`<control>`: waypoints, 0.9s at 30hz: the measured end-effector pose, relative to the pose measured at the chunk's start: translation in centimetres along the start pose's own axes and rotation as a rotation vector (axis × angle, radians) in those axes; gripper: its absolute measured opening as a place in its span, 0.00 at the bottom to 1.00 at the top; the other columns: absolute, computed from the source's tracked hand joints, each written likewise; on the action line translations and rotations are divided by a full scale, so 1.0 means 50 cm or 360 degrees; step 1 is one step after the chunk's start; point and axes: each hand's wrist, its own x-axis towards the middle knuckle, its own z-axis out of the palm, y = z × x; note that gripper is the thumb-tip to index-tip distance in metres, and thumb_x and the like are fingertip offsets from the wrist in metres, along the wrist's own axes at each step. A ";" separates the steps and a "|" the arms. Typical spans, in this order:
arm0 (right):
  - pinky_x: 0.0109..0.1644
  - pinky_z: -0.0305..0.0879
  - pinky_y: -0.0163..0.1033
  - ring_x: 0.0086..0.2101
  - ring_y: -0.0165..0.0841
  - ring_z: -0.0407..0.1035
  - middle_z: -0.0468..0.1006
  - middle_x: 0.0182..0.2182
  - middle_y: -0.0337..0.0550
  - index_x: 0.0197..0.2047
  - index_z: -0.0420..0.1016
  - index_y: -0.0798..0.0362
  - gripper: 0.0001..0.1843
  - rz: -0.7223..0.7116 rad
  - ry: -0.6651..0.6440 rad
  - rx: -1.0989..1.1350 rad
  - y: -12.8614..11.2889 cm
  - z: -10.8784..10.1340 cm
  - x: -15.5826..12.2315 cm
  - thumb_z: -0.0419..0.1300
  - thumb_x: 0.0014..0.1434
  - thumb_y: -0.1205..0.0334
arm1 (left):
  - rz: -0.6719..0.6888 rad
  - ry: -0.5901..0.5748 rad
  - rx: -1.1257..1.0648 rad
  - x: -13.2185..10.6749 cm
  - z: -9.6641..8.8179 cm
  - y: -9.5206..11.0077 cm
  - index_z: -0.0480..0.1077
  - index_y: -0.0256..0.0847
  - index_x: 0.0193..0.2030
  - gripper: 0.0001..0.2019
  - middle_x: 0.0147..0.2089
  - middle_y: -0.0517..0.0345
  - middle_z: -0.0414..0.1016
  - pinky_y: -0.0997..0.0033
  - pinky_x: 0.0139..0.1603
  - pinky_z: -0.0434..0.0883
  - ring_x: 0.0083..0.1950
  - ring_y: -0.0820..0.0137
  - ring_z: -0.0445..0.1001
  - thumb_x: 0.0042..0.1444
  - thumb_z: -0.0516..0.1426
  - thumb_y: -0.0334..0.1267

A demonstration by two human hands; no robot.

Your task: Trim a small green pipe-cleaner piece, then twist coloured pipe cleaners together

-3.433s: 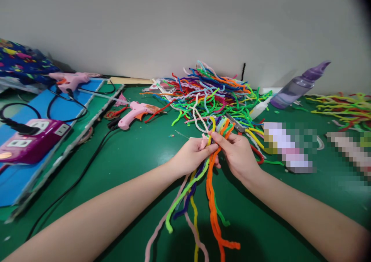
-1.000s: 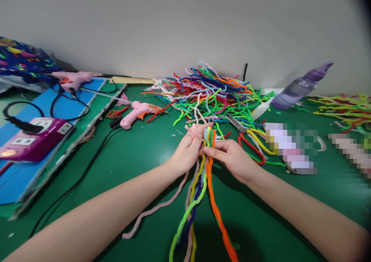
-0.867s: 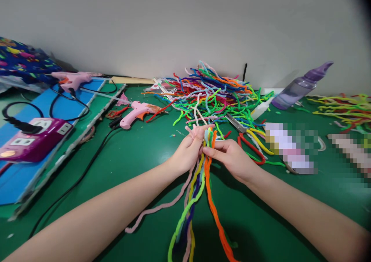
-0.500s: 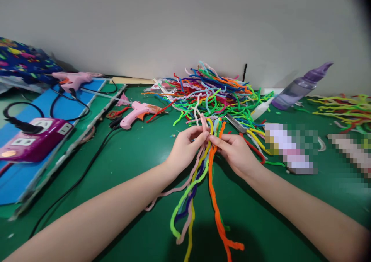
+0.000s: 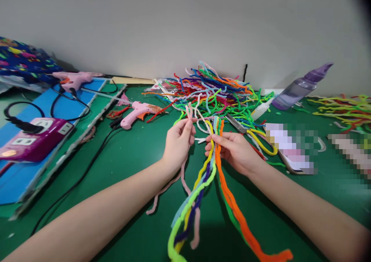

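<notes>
My left hand is closed on a pale pink pipe cleaner, folded so that a loop stands above the fingertips and its two ends hang down. In my right hand, thumb and fingers pinch a bundle of pipe cleaners in yellow, light blue, purple, lime, green and orange. Their long ends droop toward me over the green tabletop, the orange pipe cleaner swinging to the right. A white strand pokes out between the hands. Behind them lies a large heap of loose pipe cleaners in many colours.
Two pink glue guns lie left, with black cords and a purple power strip. Yellow-handled scissors, a white glue bottle, a purple water bottle and a blurred-out phone are on the right.
My left hand has moved left, drawing the pink pipe cleaner apart from the bundle. My right hand still holds the rest, whose orange ends have swung right.
</notes>
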 end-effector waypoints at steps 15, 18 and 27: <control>0.22 0.65 0.31 0.19 0.27 0.69 0.75 0.22 0.39 0.34 0.75 0.57 0.15 -0.0117 -0.0194 -0.0372 -0.004 0.002 -0.008 0.61 0.54 0.53 | -0.0015 0.0255 -0.0167 0.008 -0.007 -0.001 0.67 0.38 0.37 0.10 0.21 0.70 0.48 0.82 0.14 0.45 0.16 0.83 0.48 0.58 0.53 0.44; 0.23 0.65 0.31 0.20 0.27 0.69 0.75 0.23 0.40 0.35 0.75 0.57 0.14 -0.0214 -0.0032 -0.0372 0.001 -0.001 -0.002 0.61 0.54 0.52 | -0.0122 0.0094 -0.0146 0.002 0.000 -0.001 0.66 0.38 0.37 0.10 0.18 0.71 0.47 0.82 0.14 0.45 0.15 0.82 0.48 0.56 0.55 0.43; 0.14 0.50 0.25 0.11 0.16 0.54 0.68 0.17 0.33 0.30 0.75 0.58 0.09 0.0190 -0.0303 0.0281 -0.015 -0.020 0.014 0.64 0.51 0.59 | -0.0002 0.0355 -0.0381 0.011 -0.010 0.008 0.62 0.40 0.33 0.08 0.20 0.71 0.46 0.84 0.14 0.44 0.15 0.83 0.45 0.60 0.50 0.40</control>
